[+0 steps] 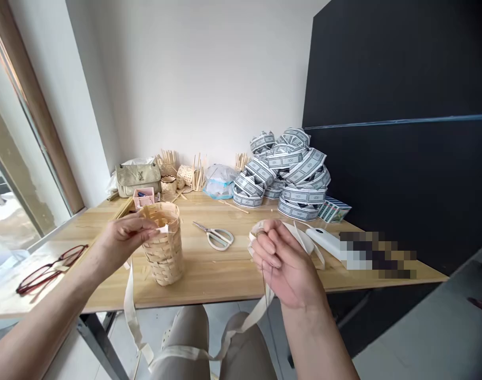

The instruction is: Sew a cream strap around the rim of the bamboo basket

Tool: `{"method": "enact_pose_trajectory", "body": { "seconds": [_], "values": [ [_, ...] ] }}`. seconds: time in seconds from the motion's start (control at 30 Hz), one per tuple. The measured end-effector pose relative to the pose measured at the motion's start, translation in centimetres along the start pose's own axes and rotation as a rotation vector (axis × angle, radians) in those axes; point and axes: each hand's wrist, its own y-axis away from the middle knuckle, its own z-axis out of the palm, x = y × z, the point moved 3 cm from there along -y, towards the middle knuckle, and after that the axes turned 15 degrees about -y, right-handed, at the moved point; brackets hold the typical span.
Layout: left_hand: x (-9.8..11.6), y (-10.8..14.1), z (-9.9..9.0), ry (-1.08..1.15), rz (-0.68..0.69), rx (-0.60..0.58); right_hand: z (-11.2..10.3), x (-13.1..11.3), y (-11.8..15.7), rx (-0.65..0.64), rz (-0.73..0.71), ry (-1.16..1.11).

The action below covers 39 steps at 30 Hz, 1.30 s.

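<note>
A woven basket [163, 258] of pale wood strips stands upright near the table's front edge. At its rim, my left hand [125, 237] is closed in a pinch on the end of a cream fabric tape [185, 352]. From there the tape loops down over my lap and rises toward my right hand [284, 261]. My right hand is raised with curled fingers, closed on a thin dark thread [267, 311] that hangs down; any needle is too small to make out. Scissors [217, 236] with pale handles lie partly open on the table between my hands.
Red-framed glasses [50, 269] lie at the left. Behind stand a beige bag [138, 178], a pink box [144, 196], small baskets [185, 175] and a plastic bag [219, 180]. Patterned ribbon rolls [284, 174] are piled at the back, beside a dark panel [383, 174].
</note>
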Motion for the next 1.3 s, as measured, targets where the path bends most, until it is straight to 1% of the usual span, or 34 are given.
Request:
{"method": "enact_pose_trajectory", "body": {
  "seconds": [0.1,0.2,0.27,0.3,0.37,0.43,0.5,0.57,0.63,0.7,0.77,0.83,0.93,1.03,1.1,1.2,1.3],
  "values": [
    [0.7,0.5,-0.8,0.044,0.069,0.043,2.4,0.2,-3.1,-0.100,0.058,0.117],
    [1.3,1.0,-1.1,-0.032,0.148,0.104,4.7,0.4,-5.6,-0.206,0.073,0.233],
    [1.7,1.4,-1.1,-0.101,0.235,0.173,6.0,0.6,-6.6,-0.285,0.034,0.310],
    [1.8,1.6,-1.0,-0.135,0.278,0.200,6.6,0.8,-6.9,-0.331,-0.011,0.367],
    [1.9,2.0,-0.6,-0.204,0.342,0.213,7.5,1.2,-6.7,-0.440,-0.150,0.542],
    [1.9,2.5,-0.3,-0.263,0.387,0.212,7.9,1.7,-5.8,-0.569,-0.332,0.775],
    [2.1,3.0,0.0,-0.308,0.427,0.219,7.8,2.4,-4.5,-0.664,-0.504,0.980],
    [2.2,3.3,0.2,-0.345,0.444,0.237,7.2,3.1,-3.3,-0.696,-0.639,1.101],
    [2.2,3.4,0.5,-0.359,0.434,0.231,6.4,3.8,-2.5,-0.685,-0.710,1.168],
    [2.2,3.4,0.7,-0.341,0.397,0.214,5.8,4.6,-2.1,-0.699,-0.725,1.198],
    [2.1,3.2,0.8,-0.296,0.338,0.197,5.6,5.2,-2.2,-0.735,-0.705,1.200],
    [1.9,3.0,1.0,-0.249,0.270,0.187,5.8,5.7,-2.5,-0.777,-0.670,1.202],
    [1.6,2.7,1.2,-0.200,0.200,0.175,6.3,6.0,-3.2,-0.822,-0.620,1.264],
    [1.4,2.3,1.2,-0.168,0.185,0.167,6.7,6.3,-4.0,-0.854,-0.584,1.341],
    [1.4,2.0,1.2,-0.142,0.193,0.158,6.9,6.4,-4.4,-0.880,-0.585,1.364],
    [1.2,1.7,1.3,-0.100,0.195,0.122,7.3,6.4,-4.7,-0.919,-0.604,1.366],
    [1.0,1.7,1.5,-0.090,0.179,0.091,7.5,6.3,-4.7,-0.939,-0.574,1.361]
  ]
}}
